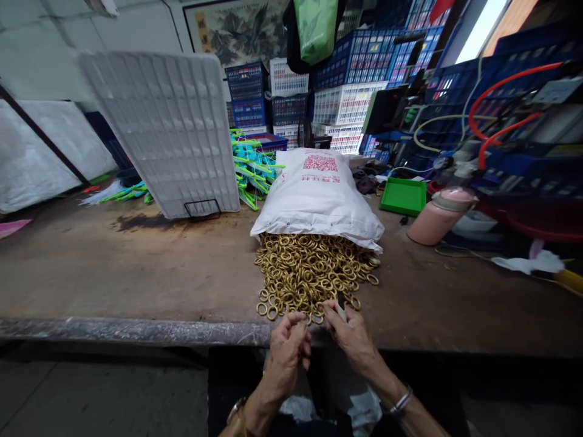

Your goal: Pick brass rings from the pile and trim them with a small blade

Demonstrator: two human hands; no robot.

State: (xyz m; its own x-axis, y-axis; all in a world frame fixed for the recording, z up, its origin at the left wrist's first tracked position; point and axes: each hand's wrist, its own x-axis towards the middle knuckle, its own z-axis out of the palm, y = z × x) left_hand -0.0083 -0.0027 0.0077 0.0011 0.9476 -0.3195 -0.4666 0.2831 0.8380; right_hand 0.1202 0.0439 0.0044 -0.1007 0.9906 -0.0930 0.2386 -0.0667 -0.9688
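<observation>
A heap of brass-coloured rings (310, 270) spills from the mouth of a white woven sack (314, 188) down to the table's front edge. My left hand (288, 349) is at that edge, just in front of the rings, its fingers curled together; whatever they may pinch is too small to make out. To its right, my right hand (350, 334) is closed on a small tool (340, 311) with a pale body and a dark end, whose kind I cannot tell. The right fingertips reach the nearest rings, and I cannot tell whether they also pinch one.
A white ribbed plastic panel (168, 133) stands upright on the brown table (113, 273). Green hangers (252, 170) lie behind it. Right of the sack are a green tray (403, 197) and a pink bottle (439, 215). Stacked crates (291, 91) line the back.
</observation>
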